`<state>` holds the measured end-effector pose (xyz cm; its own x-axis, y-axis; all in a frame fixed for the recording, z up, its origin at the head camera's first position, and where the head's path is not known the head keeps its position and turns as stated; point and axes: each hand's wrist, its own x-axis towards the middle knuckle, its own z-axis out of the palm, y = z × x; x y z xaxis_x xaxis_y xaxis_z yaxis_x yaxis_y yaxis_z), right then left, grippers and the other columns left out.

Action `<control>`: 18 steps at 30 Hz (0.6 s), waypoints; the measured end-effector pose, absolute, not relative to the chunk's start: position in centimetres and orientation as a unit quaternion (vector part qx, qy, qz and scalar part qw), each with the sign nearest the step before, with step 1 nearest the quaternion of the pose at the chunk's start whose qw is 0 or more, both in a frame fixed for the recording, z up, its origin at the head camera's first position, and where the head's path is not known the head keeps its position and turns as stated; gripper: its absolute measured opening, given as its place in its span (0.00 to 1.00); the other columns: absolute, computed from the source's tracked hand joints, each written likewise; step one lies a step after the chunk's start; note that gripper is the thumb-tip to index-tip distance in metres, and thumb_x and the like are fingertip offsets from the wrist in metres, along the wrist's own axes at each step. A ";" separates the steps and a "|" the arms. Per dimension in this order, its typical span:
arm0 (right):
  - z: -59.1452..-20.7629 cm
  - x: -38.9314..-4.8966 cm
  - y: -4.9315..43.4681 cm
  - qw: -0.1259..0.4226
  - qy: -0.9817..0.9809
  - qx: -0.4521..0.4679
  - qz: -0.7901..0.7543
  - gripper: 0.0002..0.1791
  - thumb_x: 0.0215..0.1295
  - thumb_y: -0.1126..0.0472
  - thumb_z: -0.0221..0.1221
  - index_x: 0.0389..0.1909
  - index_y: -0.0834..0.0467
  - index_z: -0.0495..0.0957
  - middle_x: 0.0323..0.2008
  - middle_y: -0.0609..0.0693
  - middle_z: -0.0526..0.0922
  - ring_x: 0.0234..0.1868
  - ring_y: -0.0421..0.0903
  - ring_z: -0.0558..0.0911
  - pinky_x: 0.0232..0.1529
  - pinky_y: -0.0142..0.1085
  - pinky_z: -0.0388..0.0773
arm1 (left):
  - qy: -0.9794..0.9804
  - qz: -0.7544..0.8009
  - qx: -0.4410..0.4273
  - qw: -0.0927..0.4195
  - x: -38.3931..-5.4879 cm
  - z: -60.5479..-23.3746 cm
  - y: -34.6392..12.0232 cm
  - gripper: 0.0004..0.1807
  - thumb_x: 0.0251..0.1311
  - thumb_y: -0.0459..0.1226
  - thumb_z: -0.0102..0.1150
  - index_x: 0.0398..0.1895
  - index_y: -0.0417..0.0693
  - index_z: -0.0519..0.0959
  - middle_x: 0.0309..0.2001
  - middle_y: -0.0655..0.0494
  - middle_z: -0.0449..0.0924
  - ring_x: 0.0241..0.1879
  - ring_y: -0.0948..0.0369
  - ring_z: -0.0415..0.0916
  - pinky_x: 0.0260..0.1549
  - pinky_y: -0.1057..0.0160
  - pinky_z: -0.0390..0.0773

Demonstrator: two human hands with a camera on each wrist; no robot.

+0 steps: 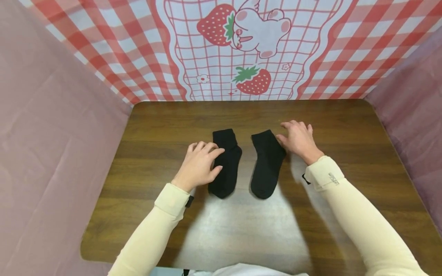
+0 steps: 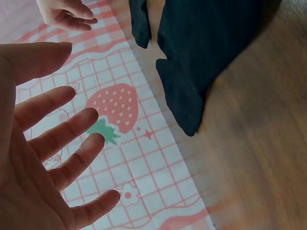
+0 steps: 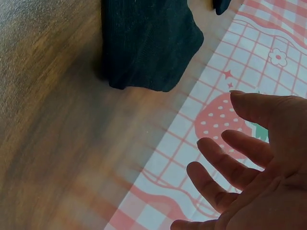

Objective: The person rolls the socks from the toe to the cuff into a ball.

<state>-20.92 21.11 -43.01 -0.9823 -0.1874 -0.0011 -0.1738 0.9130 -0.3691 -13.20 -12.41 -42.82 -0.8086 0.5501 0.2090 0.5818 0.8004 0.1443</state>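
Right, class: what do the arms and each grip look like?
Left sleeve and right sleeve are long, pale yellow. The right cuff bears a small dark marking; black pieces show beside it and the left cuff. Left grip and right grip are gloveless.

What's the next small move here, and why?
Probably pinch the right sock by its cuff with the right hand: that hand is empty and beside it, and the sock lies flat, apart from the left sock.

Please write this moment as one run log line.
left hand: holds nothing, near left black sock | right hand: holds nothing, near right black sock | socks: apart on wooden table
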 end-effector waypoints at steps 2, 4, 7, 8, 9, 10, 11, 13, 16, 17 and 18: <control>-43.2 -21.0 20.9 0.023 0.977 -0.094 -0.190 0.27 0.66 0.57 0.63 0.61 0.67 0.74 0.60 0.69 0.72 0.61 0.70 0.66 0.63 0.70 0.43 | -0.944 -0.100 -0.304 0.079 -13.0 -42.9 -12.1 0.27 0.58 0.48 0.66 0.61 0.55 0.79 0.55 0.55 0.76 0.52 0.52 0.71 0.56 0.41 0.63; -43.3 -21.1 20.8 0.024 0.977 -0.097 -0.189 0.26 0.66 0.57 0.63 0.61 0.67 0.74 0.60 0.68 0.73 0.60 0.70 0.66 0.62 0.70 0.44 | -0.943 -0.100 -0.309 0.079 -12.8 -43.0 -11.8 0.27 0.58 0.48 0.66 0.61 0.55 0.79 0.54 0.55 0.77 0.52 0.52 0.71 0.55 0.42 0.64; -43.5 -21.3 20.7 0.022 0.977 -0.104 -0.186 0.25 0.66 0.57 0.63 0.60 0.66 0.76 0.59 0.68 0.74 0.59 0.70 0.68 0.61 0.71 0.45 | -0.940 -0.096 -0.317 0.076 -12.6 -43.2 -11.2 0.27 0.58 0.48 0.66 0.61 0.55 0.79 0.53 0.55 0.77 0.51 0.52 0.71 0.55 0.43 0.64; -43.6 -21.3 20.6 0.022 0.977 -0.105 -0.184 0.25 0.66 0.57 0.63 0.60 0.66 0.76 0.59 0.68 0.74 0.59 0.70 0.68 0.61 0.71 0.45 | -0.939 -0.097 -0.320 0.074 -12.6 -43.2 -11.0 0.27 0.58 0.48 0.66 0.61 0.54 0.79 0.53 0.55 0.77 0.51 0.52 0.71 0.55 0.42 0.64; -43.7 -21.4 20.6 0.022 0.977 -0.106 -0.184 0.24 0.67 0.57 0.63 0.59 0.66 0.76 0.58 0.68 0.74 0.59 0.70 0.68 0.61 0.71 0.45 | -0.939 -0.094 -0.324 0.072 -12.5 -43.3 -10.8 0.27 0.58 0.48 0.66 0.61 0.55 0.79 0.53 0.55 0.77 0.50 0.52 0.71 0.55 0.43 0.65; -43.8 -21.5 20.5 0.023 0.977 -0.106 -0.185 0.24 0.67 0.57 0.63 0.59 0.66 0.76 0.59 0.68 0.74 0.59 0.70 0.68 0.61 0.71 0.45 | -0.938 -0.094 -0.328 0.070 -12.4 -43.3 -10.6 0.27 0.58 0.48 0.66 0.61 0.55 0.79 0.53 0.55 0.77 0.50 0.52 0.71 0.55 0.42 0.65; -43.9 -21.6 20.5 0.024 0.977 -0.106 -0.186 0.24 0.67 0.57 0.62 0.59 0.66 0.76 0.58 0.68 0.74 0.59 0.70 0.69 0.62 0.71 0.44 | -0.936 -0.094 -0.332 0.067 -12.4 -43.4 -10.4 0.26 0.58 0.47 0.66 0.61 0.55 0.79 0.52 0.55 0.78 0.50 0.52 0.71 0.54 0.42 0.65; -44.0 -21.7 20.4 0.028 0.976 -0.105 -0.187 0.23 0.67 0.57 0.62 0.59 0.66 0.77 0.58 0.67 0.75 0.59 0.69 0.69 0.62 0.71 0.43 | -0.933 -0.096 -0.340 0.062 -12.2 -43.6 -9.9 0.26 0.58 0.46 0.66 0.61 0.54 0.79 0.52 0.54 0.78 0.49 0.52 0.72 0.54 0.42 0.65; -44.2 -21.8 20.3 0.035 0.976 -0.104 -0.189 0.22 0.67 0.58 0.62 0.59 0.66 0.77 0.58 0.67 0.75 0.60 0.69 0.69 0.63 0.71 0.42 | -0.929 -0.098 -0.352 0.060 -11.9 -43.8 -9.3 0.25 0.57 0.45 0.67 0.60 0.53 0.80 0.51 0.54 0.79 0.49 0.53 0.72 0.53 0.43 0.66; -44.3 -21.8 20.3 0.038 0.976 -0.104 -0.190 0.22 0.68 0.58 0.62 0.58 0.66 0.77 0.57 0.67 0.76 0.60 0.68 0.69 0.63 0.71 0.42 | -0.928 -0.098 -0.356 0.060 -11.8 -43.9 -9.0 0.25 0.57 0.45 0.67 0.59 0.53 0.80 0.51 0.54 0.79 0.48 0.53 0.72 0.53 0.43 0.66; -44.3 -21.8 20.2 0.040 0.976 -0.104 -0.189 0.22 0.68 0.59 0.62 0.58 0.66 0.77 0.57 0.67 0.76 0.60 0.68 0.69 0.63 0.71 0.42 | -0.926 -0.099 -0.359 0.060 -11.8 -44.0 -8.8 0.25 0.56 0.45 0.67 0.59 0.53 0.80 0.51 0.55 0.79 0.48 0.53 0.72 0.53 0.43 0.66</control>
